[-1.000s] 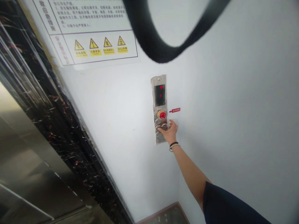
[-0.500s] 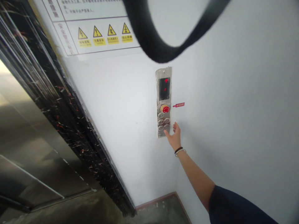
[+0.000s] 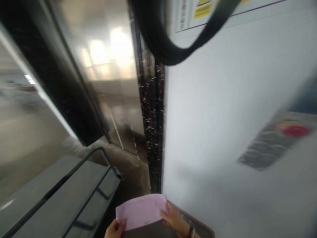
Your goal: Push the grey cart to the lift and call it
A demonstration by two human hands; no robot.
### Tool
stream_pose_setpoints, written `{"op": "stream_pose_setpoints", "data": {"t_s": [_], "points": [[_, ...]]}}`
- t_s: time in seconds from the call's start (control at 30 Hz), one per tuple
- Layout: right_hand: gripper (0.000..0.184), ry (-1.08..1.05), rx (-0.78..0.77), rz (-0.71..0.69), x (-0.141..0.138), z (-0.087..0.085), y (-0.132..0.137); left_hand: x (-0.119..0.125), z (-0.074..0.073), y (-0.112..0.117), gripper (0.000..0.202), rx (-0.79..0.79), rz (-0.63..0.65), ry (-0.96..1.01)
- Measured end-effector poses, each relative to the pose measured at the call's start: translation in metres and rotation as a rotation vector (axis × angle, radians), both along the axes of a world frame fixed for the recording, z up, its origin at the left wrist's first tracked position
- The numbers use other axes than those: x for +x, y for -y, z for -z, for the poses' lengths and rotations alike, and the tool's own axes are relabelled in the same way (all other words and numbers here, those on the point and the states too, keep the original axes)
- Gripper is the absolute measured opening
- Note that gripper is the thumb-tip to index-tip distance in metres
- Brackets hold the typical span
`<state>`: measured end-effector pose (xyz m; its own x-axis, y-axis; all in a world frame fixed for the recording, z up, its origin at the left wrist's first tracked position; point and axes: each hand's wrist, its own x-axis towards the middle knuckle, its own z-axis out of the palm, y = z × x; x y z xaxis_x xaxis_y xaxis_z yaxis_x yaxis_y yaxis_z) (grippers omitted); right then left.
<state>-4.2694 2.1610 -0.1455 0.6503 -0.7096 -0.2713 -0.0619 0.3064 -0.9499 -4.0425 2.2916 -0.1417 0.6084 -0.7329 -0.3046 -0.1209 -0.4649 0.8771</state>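
Note:
A pale pink slip of paper (image 3: pixel 141 211), wide and slightly curved, is stretched between my two hands at the bottom of the view. My left hand (image 3: pixel 115 228) pinches its lower left corner. At its right end my right hand (image 3: pixel 174 219), with a bracelet at the wrist, grips the edge between thumb and fingers. Any writing on the slip is too blurred to read. The lift button panel (image 3: pixel 264 148) with its red stop button (image 3: pixel 296 131) is on the wall to the right, smeared by motion and apart from both hands.
To the lower left stands a flatbed trolley (image 3: pixel 81 175) with a dark tubular handle (image 3: pixel 56 189). Behind it are shiny metal lift doors (image 3: pixel 116 99) and a dark speckled door frame (image 3: pixel 152 132). A black strap (image 3: pixel 173 54) hangs across the top, before the white wall.
The view has swung left, bringing the trolley in and shifting the panel right. My right hand has left the panel. Both hands now hold the pink slip low in the view.

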Motion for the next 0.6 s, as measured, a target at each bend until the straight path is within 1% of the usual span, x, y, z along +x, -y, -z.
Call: {"op": "stream_pose_setpoints", "data": {"t_s": [0.07, 0.13, 0.23, 0.33, 0.4, 0.47, 0.53, 0.6], "points": [[0.071, -0.024, 0.124, -0.074, -0.003, 0.0, 0.0, -0.01, 0.001, -0.019, 0.074, -0.057, -0.11, -0.088], [0.067, -0.066, 0.189, -0.125, -0.004, 0.003, 0.005, -0.019, 0.0, -0.035, 0.07, -0.09, -0.221, -0.147], [0.063, -0.15, 0.189, -0.233, 0.006, 0.009, 0.009, -0.029, 0.001, -0.061, 0.062, -0.098, -0.367, -0.199], [0.059, -0.228, 0.146, -0.332, 0.03, 0.007, 0.001, -0.034, 0.006, -0.087, 0.061, -0.112, -0.484, -0.253], [0.059, -0.251, 0.116, -0.388, 0.052, 0.0, -0.01, -0.032, 0.007, -0.101, 0.063, -0.119, -0.551, -0.285], [0.06, -0.284, 0.084, -0.432, 0.075, -0.008, -0.02, -0.025, 0.005, -0.112, 0.065, -0.125, -0.612, -0.291], [0.061, -0.316, 0.03, -0.467, 0.099, -0.014, -0.027, -0.012, 0.002, -0.12, 0.067, -0.135, -0.672, -0.265], [0.062, -0.325, -0.055, -0.502, 0.123, -0.02, -0.031, 0.004, -0.002, -0.127, 0.066, -0.154, -0.723, -0.224]]}}
